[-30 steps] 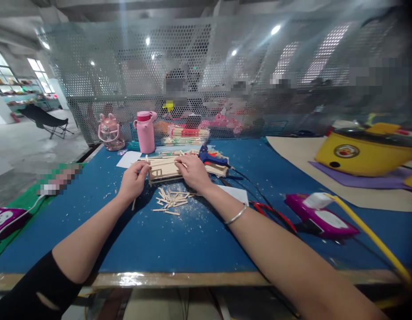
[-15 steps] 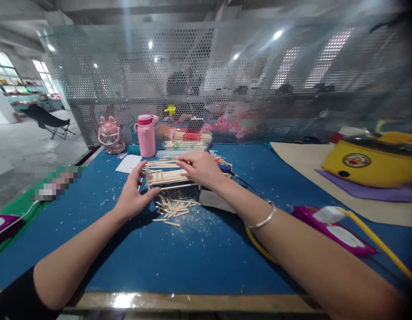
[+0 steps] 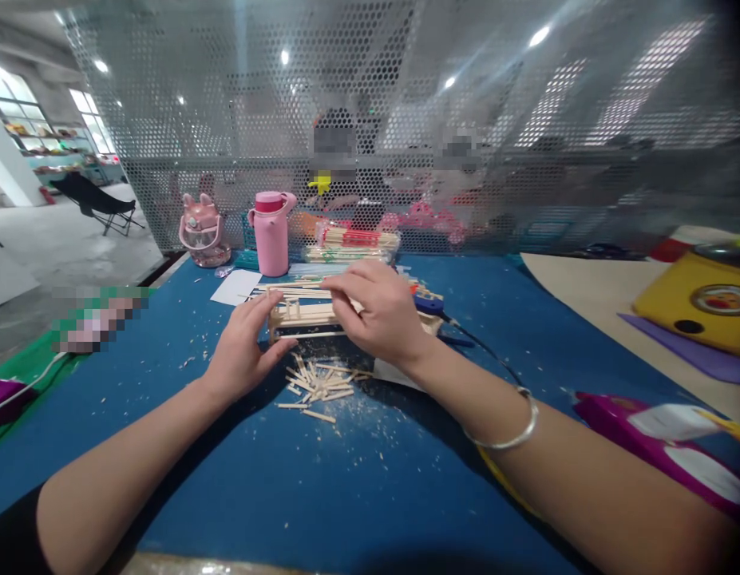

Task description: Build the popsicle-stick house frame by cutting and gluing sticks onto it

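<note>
A small frame built of thin wooden sticks (image 3: 310, 317) lies on the blue table, lengthwise in front of me. My left hand (image 3: 241, 343) grips its left end, fingers at the upper corner and thumb along the lower stick. Over the frame's middle and right part is my right hand (image 3: 381, 315), fingers bent and thumb drawn in; anything between its fingertips is hidden. Short cut stick pieces (image 3: 322, 383) lie in a loose heap just nearer to me. A blue tool with a black cord (image 3: 428, 304) shows beyond my right hand.
Bundled sticks (image 3: 358, 238), a pink bottle (image 3: 271, 239) and a clear pink jug (image 3: 205, 235) stand at the back before a perforated metal screen (image 3: 255, 136). On the right are a purple power strip (image 3: 609, 411) and a yellow pot (image 3: 698, 299). A grey sheet (image 3: 399, 374) lies under my right wrist.
My view has shifted, so most things appear farther right or slightly moved. The right hand's fingers are more bent over the frame; the left hand keeps its grip on the end.
</note>
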### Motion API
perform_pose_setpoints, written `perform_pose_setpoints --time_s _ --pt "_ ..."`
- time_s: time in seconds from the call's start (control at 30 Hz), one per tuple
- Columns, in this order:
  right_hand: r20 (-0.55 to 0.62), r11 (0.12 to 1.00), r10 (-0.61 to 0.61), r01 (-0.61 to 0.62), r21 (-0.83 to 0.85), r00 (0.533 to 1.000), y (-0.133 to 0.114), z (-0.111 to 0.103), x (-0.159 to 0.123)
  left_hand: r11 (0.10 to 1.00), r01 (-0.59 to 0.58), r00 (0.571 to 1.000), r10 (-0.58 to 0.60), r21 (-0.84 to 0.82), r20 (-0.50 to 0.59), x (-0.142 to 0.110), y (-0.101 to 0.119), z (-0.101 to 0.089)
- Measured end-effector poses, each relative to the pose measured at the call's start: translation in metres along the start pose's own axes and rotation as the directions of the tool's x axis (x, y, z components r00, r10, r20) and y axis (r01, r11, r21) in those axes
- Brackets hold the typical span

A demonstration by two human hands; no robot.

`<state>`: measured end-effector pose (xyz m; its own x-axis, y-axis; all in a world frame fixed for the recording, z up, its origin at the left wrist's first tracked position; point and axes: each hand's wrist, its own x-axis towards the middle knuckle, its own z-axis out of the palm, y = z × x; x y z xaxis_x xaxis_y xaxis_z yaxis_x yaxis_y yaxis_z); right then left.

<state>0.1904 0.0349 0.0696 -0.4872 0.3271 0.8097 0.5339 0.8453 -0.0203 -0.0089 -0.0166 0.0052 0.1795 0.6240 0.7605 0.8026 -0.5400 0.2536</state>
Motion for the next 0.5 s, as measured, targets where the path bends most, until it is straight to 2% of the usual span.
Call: perform_pose_setpoints --time_s 0.07,0.17,0.27,0.33,0.4,0.43,0.47,0.5 --pt "0.037 0.998 -0.036 0.034 0.043 0.999 -0.002 0.004 -0.005 1.0 -0.005 1.0 0.005 0.005 -0.003 0.0 0.0 0.0" --pt "0.063 0.995 -0.021 0.015 0.095 0.998 -0.007 0.005 -0.004 1.0 0.006 1.0 -0.006 -0.006 -0.007 0.0 -0.001 0.001" --pt "0.037 0.97 0.095 -0.101 0.22 0.995 -0.019 -0.01 0.009 0.996 0.051 0.998 -0.052 -0.068 -0.02 -0.002 -0.002 0.004" --pt "0.045 0.873 0.25 -0.246 0.42 0.967 -0.023 -0.026 0.013 0.99 0.082 0.996 -0.085 -0.117 -0.022 -0.003 -0.003 0.006" --pt "0.146 0.662 0.357 -0.36 0.657 0.923 -0.014 -0.035 0.0 0.983 0.098 0.995 -0.102 -0.154 -0.021 -0.003 -0.003 0.007" --pt "0.199 0.563 0.39 -0.404 0.721 0.899 -0.004 -0.036 -0.014 0.98 0.104 0.994 -0.108 -0.167 -0.018 -0.003 -0.003 0.008" --pt "0.253 0.516 0.393 -0.44 0.735 0.884 0.009 -0.033 -0.033 0.978 0.111 0.993 -0.115 -0.176 -0.014 -0.003 -0.004 0.008" --pt "0.299 0.517 0.388 -0.474 0.713 0.872 0.023 -0.029 -0.054 0.976 0.118 0.992 -0.122 -0.182 -0.01 -0.003 -0.004 0.009"
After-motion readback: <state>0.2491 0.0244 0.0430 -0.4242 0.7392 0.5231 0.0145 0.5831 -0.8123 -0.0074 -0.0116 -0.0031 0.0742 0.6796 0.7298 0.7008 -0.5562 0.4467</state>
